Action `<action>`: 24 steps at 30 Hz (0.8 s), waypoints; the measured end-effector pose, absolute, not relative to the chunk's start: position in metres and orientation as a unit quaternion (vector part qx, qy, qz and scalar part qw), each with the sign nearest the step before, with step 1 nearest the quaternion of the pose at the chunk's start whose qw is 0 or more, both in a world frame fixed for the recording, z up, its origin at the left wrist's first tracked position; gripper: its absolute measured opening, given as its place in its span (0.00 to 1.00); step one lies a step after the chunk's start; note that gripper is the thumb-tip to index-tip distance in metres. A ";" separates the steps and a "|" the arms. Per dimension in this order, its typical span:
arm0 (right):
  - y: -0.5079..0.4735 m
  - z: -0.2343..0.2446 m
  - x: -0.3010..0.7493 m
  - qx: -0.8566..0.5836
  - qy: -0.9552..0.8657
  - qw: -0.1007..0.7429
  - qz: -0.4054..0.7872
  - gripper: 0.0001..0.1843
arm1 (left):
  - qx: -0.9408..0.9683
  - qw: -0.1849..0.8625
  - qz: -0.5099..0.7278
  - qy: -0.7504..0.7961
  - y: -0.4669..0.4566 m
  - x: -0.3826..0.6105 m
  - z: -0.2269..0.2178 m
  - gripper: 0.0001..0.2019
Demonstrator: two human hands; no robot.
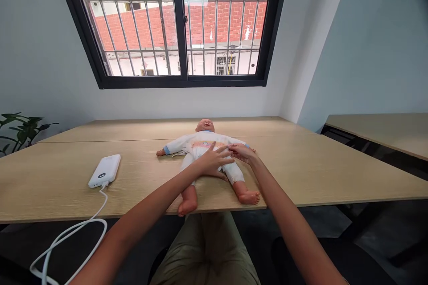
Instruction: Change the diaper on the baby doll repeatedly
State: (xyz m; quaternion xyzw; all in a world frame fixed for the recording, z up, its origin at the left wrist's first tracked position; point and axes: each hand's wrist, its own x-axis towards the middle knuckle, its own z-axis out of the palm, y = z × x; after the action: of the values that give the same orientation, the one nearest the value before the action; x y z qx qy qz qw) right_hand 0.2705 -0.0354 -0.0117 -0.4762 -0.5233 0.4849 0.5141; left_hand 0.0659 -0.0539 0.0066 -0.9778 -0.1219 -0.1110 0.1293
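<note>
A baby doll lies on its back on the table, head away from me, arms spread and bare feet at the near edge. It wears a white outfit with blue cuffs and a coloured print on the chest. My left hand rests over the doll's lower belly with its fingers spread. At the doll's side, beside the outfit, my right hand has its thumb and fingers pinched together. Whatever is between those fingertips is too small to make out. A thin white tie lies by the doll's other side.
A white power bank lies on the wooden table to the left, its white cable looping over the front edge. A potted plant stands at far left. Behind is a barred window; another table stands right.
</note>
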 end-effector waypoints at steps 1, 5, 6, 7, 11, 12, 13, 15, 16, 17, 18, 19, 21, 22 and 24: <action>-0.035 -0.011 0.271 -0.482 -0.529 0.513 0.475 0.03 | -0.978 0.131 -0.114 -0.112 -0.052 0.070 0.007 0.34; -0.036 -0.005 0.280 -0.517 -0.561 0.511 0.396 0.09 | -0.976 0.139 -0.134 -0.099 -0.047 0.080 0.007 0.34; -0.037 -0.004 0.283 -0.532 -0.574 0.505 0.364 0.10 | -0.975 0.142 -0.139 -0.100 -0.045 0.080 0.006 0.33; -0.038 -0.004 0.286 -0.547 -0.585 0.497 0.334 0.10 | -0.974 0.145 -0.143 -0.101 -0.045 0.080 0.004 0.32; -0.044 -0.006 0.295 -0.583 -0.605 0.462 0.284 0.16 | -0.969 0.157 -0.157 -0.109 -0.044 0.078 -0.001 0.30; -0.045 -0.008 0.296 -0.589 -0.609 0.452 0.277 0.17 | -0.968 0.162 -0.155 -0.109 -0.043 0.077 -0.001 0.31; -0.047 -0.009 0.296 -0.594 -0.614 0.443 0.270 0.18 | -0.968 0.166 -0.152 -0.109 -0.043 0.076 -0.002 0.31; -0.049 -0.010 0.297 -0.599 -0.626 0.425 0.262 0.19 | -0.968 0.173 -0.146 -0.108 -0.043 0.075 -0.002 0.32; -0.050 -0.010 0.297 -0.598 -0.633 0.416 0.262 0.20 | -0.968 0.174 -0.143 -0.108 -0.042 0.075 -0.002 0.32; -0.050 -0.010 0.298 -0.597 -0.641 0.406 0.263 0.21 | -0.968 0.173 -0.142 -0.110 -0.042 0.075 -0.002 0.33; -0.051 -0.008 0.299 -0.595 -0.648 0.395 0.265 0.22 | -0.968 0.172 -0.141 -0.113 -0.042 0.075 -0.002 0.33; -0.052 -0.006 0.301 -0.594 -0.654 0.383 0.268 0.24 | -0.968 0.170 -0.141 -0.116 -0.042 0.076 -0.002 0.34; -0.055 0.001 0.303 -0.579 -0.676 0.355 0.287 0.26 | -0.969 0.166 -0.143 -0.117 -0.041 0.076 -0.002 0.35; -0.056 0.005 0.304 -0.561 -0.691 0.341 0.302 0.28 | -0.969 0.164 -0.147 -0.116 -0.041 0.077 -0.003 0.36; -0.060 0.013 0.304 -0.514 -0.720 0.327 0.333 0.30 | -0.968 0.160 -0.158 -0.112 -0.040 0.077 -0.004 0.36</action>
State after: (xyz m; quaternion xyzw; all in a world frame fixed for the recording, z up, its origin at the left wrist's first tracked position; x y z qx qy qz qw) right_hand 0.3042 -0.0599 0.0131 -0.5143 -0.7198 0.3328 0.3265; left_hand 0.0771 -0.0400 -0.0036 -0.9679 -0.1116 -0.1582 0.1603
